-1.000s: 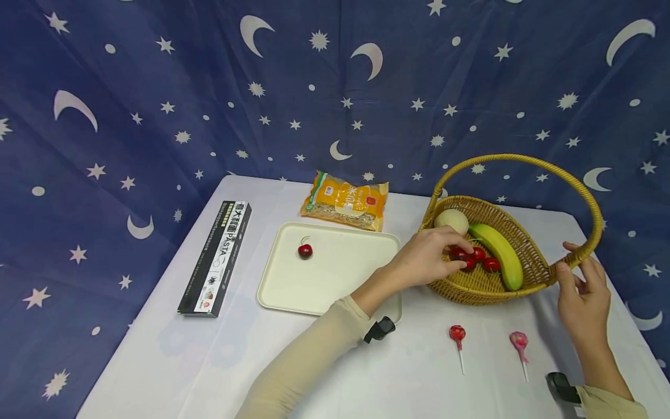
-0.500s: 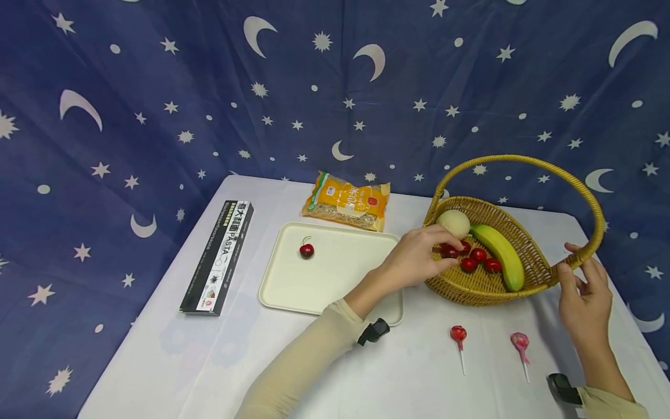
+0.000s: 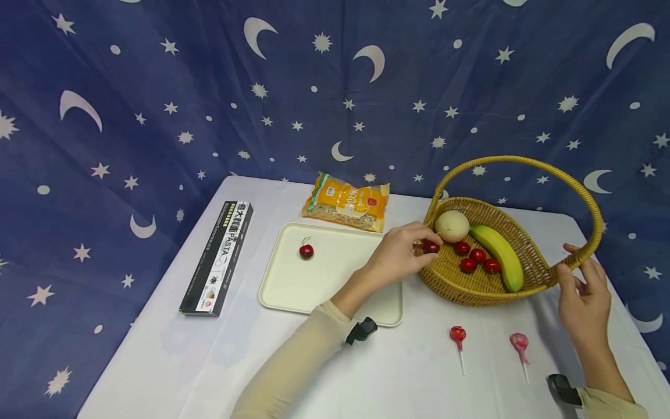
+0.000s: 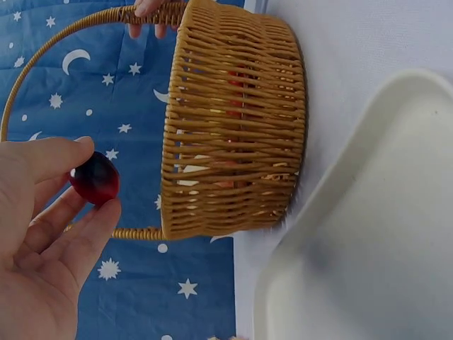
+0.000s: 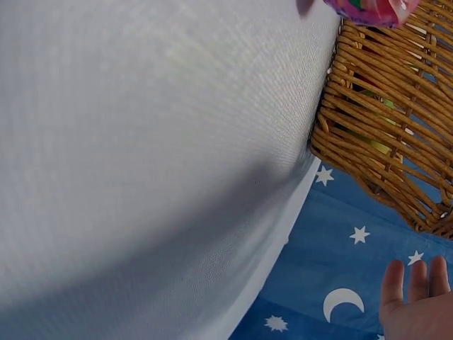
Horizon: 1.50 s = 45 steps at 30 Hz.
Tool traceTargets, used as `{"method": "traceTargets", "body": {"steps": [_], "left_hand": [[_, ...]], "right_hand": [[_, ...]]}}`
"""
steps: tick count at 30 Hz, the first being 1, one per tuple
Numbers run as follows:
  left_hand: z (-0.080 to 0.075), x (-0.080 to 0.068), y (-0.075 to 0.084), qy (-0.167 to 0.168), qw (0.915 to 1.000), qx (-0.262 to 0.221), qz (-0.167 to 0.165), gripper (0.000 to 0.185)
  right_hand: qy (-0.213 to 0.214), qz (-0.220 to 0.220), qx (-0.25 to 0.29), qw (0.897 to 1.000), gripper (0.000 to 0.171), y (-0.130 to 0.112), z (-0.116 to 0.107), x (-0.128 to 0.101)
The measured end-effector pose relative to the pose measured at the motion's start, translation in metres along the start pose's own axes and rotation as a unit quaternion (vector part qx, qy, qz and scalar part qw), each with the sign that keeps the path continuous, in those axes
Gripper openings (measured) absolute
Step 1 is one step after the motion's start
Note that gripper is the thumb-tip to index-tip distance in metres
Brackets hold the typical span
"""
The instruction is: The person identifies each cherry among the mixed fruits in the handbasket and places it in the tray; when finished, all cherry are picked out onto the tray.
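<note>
Left grip [image 3: 398, 256] pinching cherry [image 3: 431, 247] at basket [image 3: 460, 288] rim; right grip [image 3: 583, 294] steadying handle [image 3: 581, 259]. Next, probably: carry to tray [image 3: 340, 279], clear rim.

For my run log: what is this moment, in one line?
left hand: pinches cherry over basket rim | right hand: holds basket handle | tray: one cherry

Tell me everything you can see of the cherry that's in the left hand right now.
The cherry is small, round, glossy and dark red, with a darker patch in the left wrist view. No stem shows on it. The left hand pinches it between thumb and fingertips, lifted clear, at the left rim of the wicker basket. It touches only the fingers. It sits apart from the three cherries lying in the basket and from the stemmed one on the white tray.
</note>
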<state>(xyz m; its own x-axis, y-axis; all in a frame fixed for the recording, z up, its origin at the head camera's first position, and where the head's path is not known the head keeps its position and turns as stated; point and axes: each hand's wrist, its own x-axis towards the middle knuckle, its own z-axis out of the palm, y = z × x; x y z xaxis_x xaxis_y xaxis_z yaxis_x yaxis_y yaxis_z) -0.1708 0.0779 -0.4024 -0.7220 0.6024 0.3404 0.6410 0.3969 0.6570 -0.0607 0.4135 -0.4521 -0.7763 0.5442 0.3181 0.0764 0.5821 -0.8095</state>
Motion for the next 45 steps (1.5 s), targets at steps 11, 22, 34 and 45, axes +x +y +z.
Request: {"method": "traceTargets", "body": {"steps": [11, 22, 34, 45], "left_hand": [[-0.008, -0.009, -0.012, 0.006, 0.9991, -0.032, -0.028, 0.023], [-0.020, -0.018, -0.027, 0.020, 0.9984, -0.037, -0.038, 0.024], [-0.036, -0.034, -0.043, 0.052, 0.9973, -0.024, -0.047, 0.021], [-0.052, -0.046, -0.055, 0.067, 0.9947, -0.028, -0.072, 0.022]], "right_hand": [[0.001, -0.004, -0.003, 1.000, 0.042, 0.001, 0.001, 0.000], [-0.002, 0.000, -0.004, 1.000, 0.042, -0.001, 0.003, 0.000], [0.009, -0.036, 0.003, 0.999, 0.041, 0.001, 0.002, 0.000], [0.014, -0.041, 0.009, 0.999, 0.041, 0.003, 0.002, 0.000]]}}
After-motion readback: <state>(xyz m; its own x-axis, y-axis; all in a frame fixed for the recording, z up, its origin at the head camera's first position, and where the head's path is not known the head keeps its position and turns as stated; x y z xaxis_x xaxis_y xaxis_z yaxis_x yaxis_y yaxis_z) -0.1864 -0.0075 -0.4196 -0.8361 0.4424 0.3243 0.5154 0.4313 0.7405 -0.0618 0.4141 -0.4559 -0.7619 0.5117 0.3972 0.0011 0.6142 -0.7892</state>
